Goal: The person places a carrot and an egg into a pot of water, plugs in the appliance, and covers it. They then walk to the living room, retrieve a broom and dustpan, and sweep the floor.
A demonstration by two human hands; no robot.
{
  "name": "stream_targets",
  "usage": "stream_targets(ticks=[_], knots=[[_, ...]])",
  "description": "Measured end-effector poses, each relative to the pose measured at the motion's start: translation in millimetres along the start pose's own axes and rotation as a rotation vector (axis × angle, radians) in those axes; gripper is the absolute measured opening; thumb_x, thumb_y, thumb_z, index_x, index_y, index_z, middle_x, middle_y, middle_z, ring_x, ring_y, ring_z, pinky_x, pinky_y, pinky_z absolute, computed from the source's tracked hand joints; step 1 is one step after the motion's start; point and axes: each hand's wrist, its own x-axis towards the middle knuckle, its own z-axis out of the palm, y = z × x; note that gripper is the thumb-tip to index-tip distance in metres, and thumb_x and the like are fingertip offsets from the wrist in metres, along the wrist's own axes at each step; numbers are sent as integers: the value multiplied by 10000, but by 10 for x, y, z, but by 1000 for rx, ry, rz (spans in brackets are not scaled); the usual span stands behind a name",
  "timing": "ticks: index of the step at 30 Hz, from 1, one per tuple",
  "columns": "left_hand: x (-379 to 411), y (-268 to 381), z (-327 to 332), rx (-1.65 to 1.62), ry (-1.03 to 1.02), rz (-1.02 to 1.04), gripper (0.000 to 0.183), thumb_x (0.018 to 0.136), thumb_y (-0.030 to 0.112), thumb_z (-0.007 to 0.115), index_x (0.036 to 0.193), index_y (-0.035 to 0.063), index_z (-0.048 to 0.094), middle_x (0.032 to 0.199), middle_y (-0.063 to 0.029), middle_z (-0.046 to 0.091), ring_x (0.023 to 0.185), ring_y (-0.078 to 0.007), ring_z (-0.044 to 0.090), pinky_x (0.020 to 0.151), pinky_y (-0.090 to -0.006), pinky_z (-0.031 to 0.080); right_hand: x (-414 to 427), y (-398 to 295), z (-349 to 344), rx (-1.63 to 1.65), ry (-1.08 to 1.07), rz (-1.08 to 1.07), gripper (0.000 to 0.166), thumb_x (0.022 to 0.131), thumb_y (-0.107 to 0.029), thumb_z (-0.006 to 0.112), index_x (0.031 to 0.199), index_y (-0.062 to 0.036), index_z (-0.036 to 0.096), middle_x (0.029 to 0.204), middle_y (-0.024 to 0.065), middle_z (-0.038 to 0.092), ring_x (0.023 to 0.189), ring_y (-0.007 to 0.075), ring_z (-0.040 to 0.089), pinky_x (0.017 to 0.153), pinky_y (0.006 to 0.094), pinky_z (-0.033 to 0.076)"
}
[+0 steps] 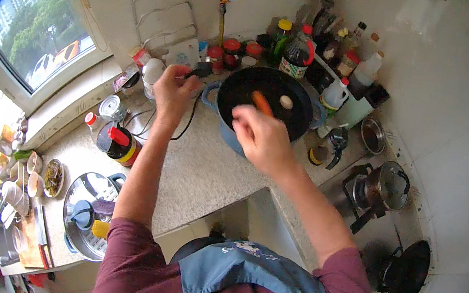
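Note:
My left hand (174, 93) is raised over the counter, left of a blue electric pot (232, 138). Its fingers grip a black plug-like connector (201, 70); a black cord (192, 117) runs down to the counter nearby. Over the pot's front rim hovers my right hand (259, 137), blurred, with its fingers curled. Whether it pinches anything is hidden. The pot's dark interior contains an orange carrot-like piece (261, 103), just beyond the right hand, and a pale egg-like item (286, 102).
Sauce bottles (297, 55) and red-lidded jars (231, 49) crowd the back corner. At left are a dark bottle (117, 144), a steamer tray (70, 194) with corn (100, 229), and a knife (40, 226) on a cutting board (27, 242). A lidded saucepan (386, 189) and wok (407, 275) occupy the right side.

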Motion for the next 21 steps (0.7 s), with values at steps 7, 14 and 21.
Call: stream_targets(ticks=[7, 14, 21], knots=[[74, 167, 137, -114, 193, 213, 127, 658, 12, 600, 742, -4, 507, 660, -49, 553, 586, -92, 549, 519, -199, 427, 924, 175, 585, 230, 202, 275, 345, 696, -258, 570, 873, 30, 502, 623, 100, 553, 517, 170, 520, 453, 273, 398], [164, 101, 107, 1, 275, 232, 111, 668, 26, 594, 752, 7, 524, 684, -56, 572, 629, -88, 533, 588, -211, 428, 1202, 85, 856, 294, 377, 259, 294, 666, -230, 581, 791, 27, 515, 667, 131, 561, 622, 245, 551, 578, 328, 423], [636, 15, 223, -68, 325, 356, 128, 641, 24, 596, 725, 16, 501, 628, -70, 548, 566, -145, 570, 503, -235, 433, 1620, 193, 954, 678, 489, 426, 270, 611, -156, 633, 748, 52, 530, 672, 84, 554, 596, 157, 507, 553, 285, 405]])
